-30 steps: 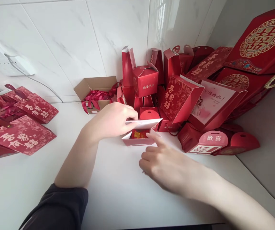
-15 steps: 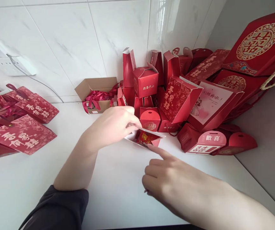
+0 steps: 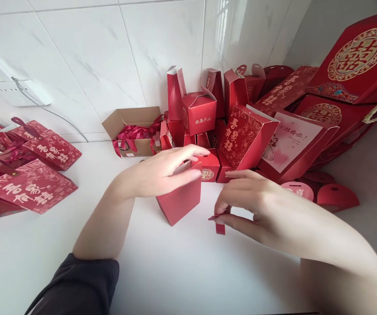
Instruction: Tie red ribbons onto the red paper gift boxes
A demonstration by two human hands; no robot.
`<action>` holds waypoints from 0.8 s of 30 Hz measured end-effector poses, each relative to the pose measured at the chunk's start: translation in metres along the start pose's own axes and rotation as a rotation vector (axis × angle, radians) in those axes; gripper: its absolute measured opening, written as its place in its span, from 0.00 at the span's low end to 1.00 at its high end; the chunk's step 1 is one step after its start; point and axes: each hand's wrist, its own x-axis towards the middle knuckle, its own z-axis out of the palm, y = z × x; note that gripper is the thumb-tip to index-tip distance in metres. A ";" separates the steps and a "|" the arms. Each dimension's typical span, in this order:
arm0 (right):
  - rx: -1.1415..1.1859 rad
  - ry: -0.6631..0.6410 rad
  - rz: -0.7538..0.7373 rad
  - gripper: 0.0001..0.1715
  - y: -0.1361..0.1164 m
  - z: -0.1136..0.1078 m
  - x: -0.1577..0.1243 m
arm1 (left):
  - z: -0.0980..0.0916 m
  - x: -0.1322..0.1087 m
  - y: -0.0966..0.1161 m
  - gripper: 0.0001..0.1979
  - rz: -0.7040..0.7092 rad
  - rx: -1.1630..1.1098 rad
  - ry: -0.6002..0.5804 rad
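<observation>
A plain red paper gift box (image 3: 181, 200) stands on the white table in front of me. My left hand (image 3: 165, 173) reaches across its upper part, thumb and fingers stretched out and apart. The hand hides most of the box's top, so I cannot tell whether it touches. To the right of the box, my right hand (image 3: 247, 203) pinches a short dark red ribbon (image 3: 220, 229) between thumb and fingertips, its end hanging just above the table. Behind the hands, a red box with a gold emblem (image 3: 209, 165) stands in the pile.
An open cardboard box (image 3: 140, 146) of dark red ribbons stands by the tiled wall. Red gift boxes (image 3: 249, 135) are piled at the back right, with a large roped bag (image 3: 361, 54) on top. Finished-looking red gift bags (image 3: 37, 188) crowd the left side.
The red box has gone from tipped, with its opening towards me, to standing. My left hand's fingers have spread. My right hand's pointing finger has left the opening and the hand now pinches a ribbon.
</observation>
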 end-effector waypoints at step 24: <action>0.276 0.336 0.074 0.08 0.052 0.046 0.039 | 0.013 0.007 -0.063 0.23 -0.163 -0.384 0.059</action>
